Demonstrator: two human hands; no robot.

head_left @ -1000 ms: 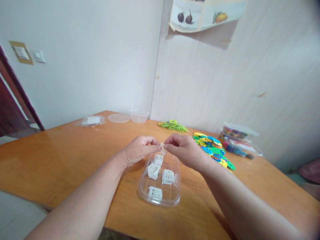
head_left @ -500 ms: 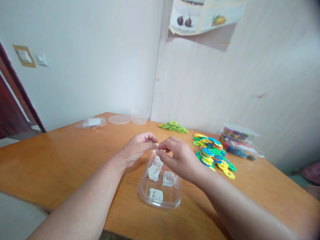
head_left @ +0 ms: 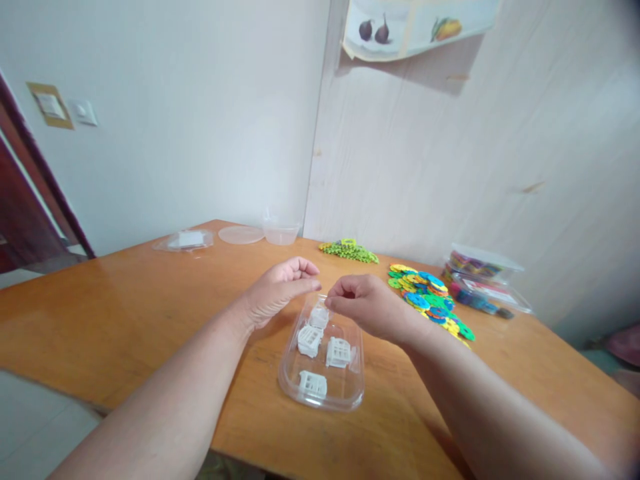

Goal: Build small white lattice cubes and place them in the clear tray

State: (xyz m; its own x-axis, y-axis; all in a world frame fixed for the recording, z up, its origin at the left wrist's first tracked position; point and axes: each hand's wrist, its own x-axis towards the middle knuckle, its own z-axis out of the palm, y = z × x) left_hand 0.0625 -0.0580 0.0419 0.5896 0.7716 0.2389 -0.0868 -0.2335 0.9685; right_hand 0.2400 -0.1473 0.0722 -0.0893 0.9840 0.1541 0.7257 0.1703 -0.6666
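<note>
A clear plastic tray (head_left: 320, 402) lies lengthwise on the table in front of me. In it are several small white plastic pieces with slotted, window-like openings, among them one piece (head_left: 313, 384) near the front, another (head_left: 339, 351) at the right and a third (head_left: 309, 341) at the left. My left hand (head_left: 283, 290) hovers by the tray's far left end, thumb and fingers apart, with nothing visible between them. Over the far right end, my right hand (head_left: 365, 307) is pinched, thumb against forefinger, above a white piece (head_left: 319, 317). Whatever its fingertips hold is too small to make out.
Colourful notched discs (head_left: 433, 297) are heaped at the right, beside stacked clear boxes (head_left: 485, 287). Farther back lie a green pile of pieces (head_left: 350, 251), a clear tub (head_left: 281, 232), a round lid (head_left: 241, 235) and a clear package (head_left: 185, 240). A wall rises behind the table.
My hands have drawn apart at the fingertips, the right one moving slightly rightward. The small bit between them no longer shows there. The view has shifted slightly.
</note>
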